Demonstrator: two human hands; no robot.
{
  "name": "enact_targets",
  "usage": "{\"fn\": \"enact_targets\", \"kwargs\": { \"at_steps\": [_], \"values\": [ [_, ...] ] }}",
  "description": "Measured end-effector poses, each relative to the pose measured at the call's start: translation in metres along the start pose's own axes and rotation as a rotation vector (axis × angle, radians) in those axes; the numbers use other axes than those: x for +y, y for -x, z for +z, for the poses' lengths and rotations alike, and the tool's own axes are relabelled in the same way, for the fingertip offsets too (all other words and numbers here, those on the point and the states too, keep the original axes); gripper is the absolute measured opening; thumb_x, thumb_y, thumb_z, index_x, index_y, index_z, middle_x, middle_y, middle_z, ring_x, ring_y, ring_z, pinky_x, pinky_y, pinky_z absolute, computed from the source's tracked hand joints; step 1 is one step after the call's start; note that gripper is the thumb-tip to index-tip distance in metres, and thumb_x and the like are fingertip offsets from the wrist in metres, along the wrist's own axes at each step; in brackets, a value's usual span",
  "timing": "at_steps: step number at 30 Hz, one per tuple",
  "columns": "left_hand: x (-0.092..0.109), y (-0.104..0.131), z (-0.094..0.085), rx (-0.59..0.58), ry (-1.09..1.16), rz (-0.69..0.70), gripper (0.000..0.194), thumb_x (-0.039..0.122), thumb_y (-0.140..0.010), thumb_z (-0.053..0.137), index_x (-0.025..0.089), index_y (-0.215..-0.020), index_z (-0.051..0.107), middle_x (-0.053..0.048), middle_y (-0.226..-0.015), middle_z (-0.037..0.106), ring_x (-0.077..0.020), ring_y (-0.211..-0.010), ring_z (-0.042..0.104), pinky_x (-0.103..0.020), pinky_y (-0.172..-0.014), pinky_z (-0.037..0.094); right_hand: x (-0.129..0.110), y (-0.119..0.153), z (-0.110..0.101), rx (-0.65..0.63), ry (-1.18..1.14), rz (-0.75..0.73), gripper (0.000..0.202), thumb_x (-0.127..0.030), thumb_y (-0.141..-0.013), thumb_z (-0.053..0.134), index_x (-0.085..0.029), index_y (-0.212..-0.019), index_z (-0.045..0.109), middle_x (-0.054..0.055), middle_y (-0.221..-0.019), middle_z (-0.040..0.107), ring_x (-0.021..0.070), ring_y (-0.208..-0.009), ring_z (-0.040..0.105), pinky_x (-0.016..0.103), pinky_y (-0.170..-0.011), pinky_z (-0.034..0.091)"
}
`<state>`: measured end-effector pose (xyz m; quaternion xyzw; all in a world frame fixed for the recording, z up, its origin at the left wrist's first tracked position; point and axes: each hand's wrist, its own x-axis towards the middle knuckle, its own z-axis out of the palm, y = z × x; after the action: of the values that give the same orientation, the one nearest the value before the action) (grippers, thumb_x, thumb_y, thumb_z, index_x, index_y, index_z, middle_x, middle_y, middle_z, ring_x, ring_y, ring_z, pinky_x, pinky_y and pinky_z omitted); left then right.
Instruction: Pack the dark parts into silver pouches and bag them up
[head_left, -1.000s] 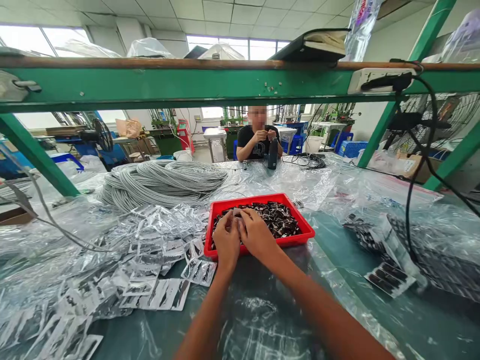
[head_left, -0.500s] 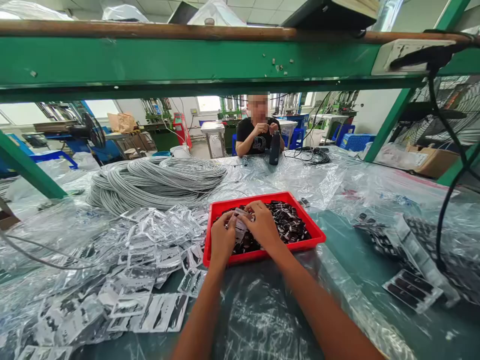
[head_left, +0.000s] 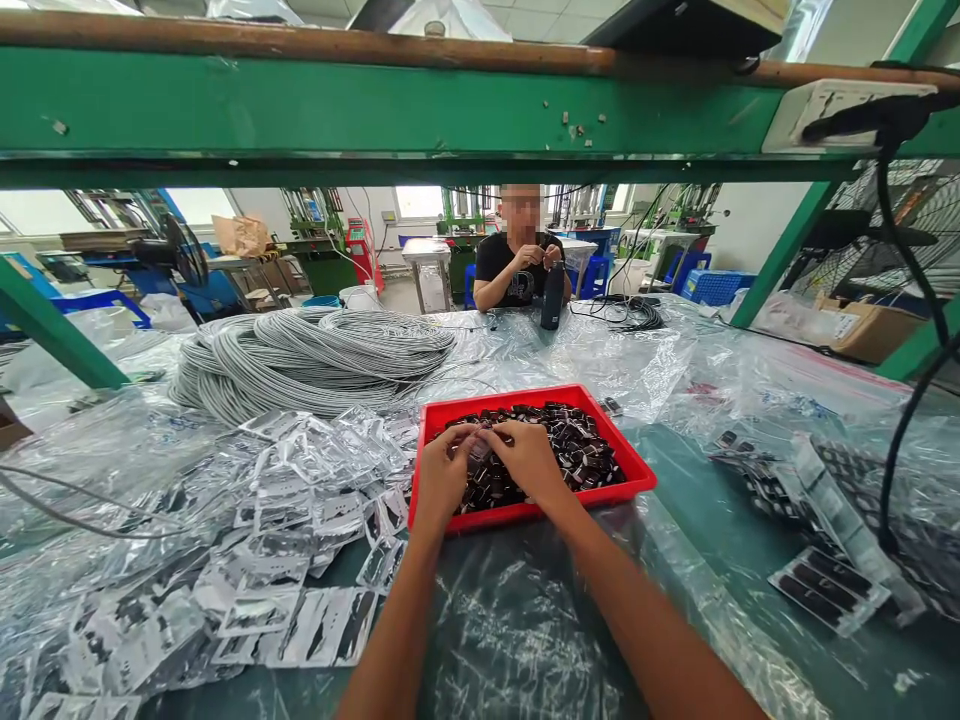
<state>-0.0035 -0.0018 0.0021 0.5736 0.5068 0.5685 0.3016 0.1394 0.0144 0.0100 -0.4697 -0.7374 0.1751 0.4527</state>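
Note:
A red tray (head_left: 525, 513) holds a heap of small dark pieces (head_left: 581, 450) with light marks. Over its left part, my left hand (head_left: 444, 470) and my right hand (head_left: 525, 458) meet at the fingertips. Both hands are closed in a pinch on a small, partly clear piece (head_left: 478, 448), mostly covered by the fingers. To the left of the tray lies a wide pile of silvery, clear plastic sheets (head_left: 315, 500) with dark cut-outs.
A coil of grey cable (head_left: 300, 360) lies behind the sheets. Strips with dark pieces (head_left: 829, 590) lie at the right. Across the table, a person (head_left: 517, 260) sits behind a dark bottle (head_left: 552, 297). A green beam (head_left: 375, 110) spans above; a black cable hangs at the right.
The fingertips of both hands have come closer together, and less of the clear piece shows between them. My right hand's fingers are lower. The view has shifted slightly.

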Motion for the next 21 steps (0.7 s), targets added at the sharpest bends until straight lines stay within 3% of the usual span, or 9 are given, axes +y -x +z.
{"fn": "enact_targets", "kwargs": {
  "at_steps": [3,6,8,12,15,21],
  "values": [
    [-0.010,-0.006,-0.006,0.049,0.089,-0.096,0.035,0.038,-0.075,0.062,0.016,-0.102,0.071,-0.009,-0.095,0.074,-0.0227,-0.085,0.068,-0.031,-0.072,0.052,0.009,-0.005,-0.012,-0.050,0.023,0.035,0.022,-0.018,-0.089,0.055,-0.020,-0.093,0.077,0.005,-0.085,0.076,0.0211,-0.078,0.070,0.032,-0.079,0.053],
    [-0.017,-0.008,-0.009,0.085,0.198,-0.158,0.046,0.033,-0.073,0.059,0.015,-0.115,0.065,-0.006,-0.090,0.072,-0.0194,-0.080,0.067,-0.028,-0.068,0.050,0.008,-0.007,-0.017,0.071,0.189,0.030,0.029,-0.015,-0.086,0.055,-0.013,-0.110,0.072,0.015,-0.108,0.072,0.0279,-0.101,0.066,0.042,-0.093,0.051],
    [-0.018,-0.008,-0.009,0.083,0.236,-0.170,0.051,0.032,-0.073,0.060,0.015,-0.121,0.063,-0.002,-0.080,0.069,-0.0160,-0.070,0.064,-0.026,-0.065,0.049,0.000,-0.003,-0.014,0.147,0.292,-0.059,0.029,-0.016,-0.088,0.055,-0.012,-0.112,0.070,0.018,-0.115,0.066,0.0303,-0.110,0.060,0.046,-0.097,0.049],
    [-0.014,-0.003,-0.001,0.122,0.266,-0.124,0.051,0.034,-0.074,0.065,0.015,-0.121,0.063,-0.002,-0.077,0.068,-0.0150,-0.072,0.064,-0.027,-0.070,0.050,-0.021,0.008,0.007,0.067,0.282,-0.202,0.028,-0.017,-0.093,0.050,-0.014,-0.113,0.069,0.015,-0.108,0.065,0.0266,-0.104,0.060,0.041,-0.095,0.050],
    [-0.010,0.001,0.004,0.158,0.311,-0.098,0.046,0.034,-0.073,0.068,0.016,-0.116,0.065,-0.006,-0.092,0.071,-0.0170,-0.084,0.067,-0.029,-0.079,0.051,-0.026,0.013,0.018,0.068,0.230,-0.147,0.028,-0.022,-0.094,0.053,-0.011,-0.114,0.068,0.017,-0.112,0.066,0.0277,-0.109,0.060,0.041,-0.098,0.048],
    [-0.002,0.002,0.006,0.013,0.398,-0.093,0.043,0.037,-0.068,0.074,0.016,-0.106,0.067,-0.005,-0.087,0.072,-0.0189,-0.079,0.068,-0.032,-0.076,0.053,-0.011,0.005,0.007,0.013,-0.002,-0.023,0.020,-0.029,-0.093,0.060,-0.016,-0.095,0.075,0.009,-0.094,0.075,0.0219,-0.085,0.070,0.033,-0.083,0.053]
  ]
}}
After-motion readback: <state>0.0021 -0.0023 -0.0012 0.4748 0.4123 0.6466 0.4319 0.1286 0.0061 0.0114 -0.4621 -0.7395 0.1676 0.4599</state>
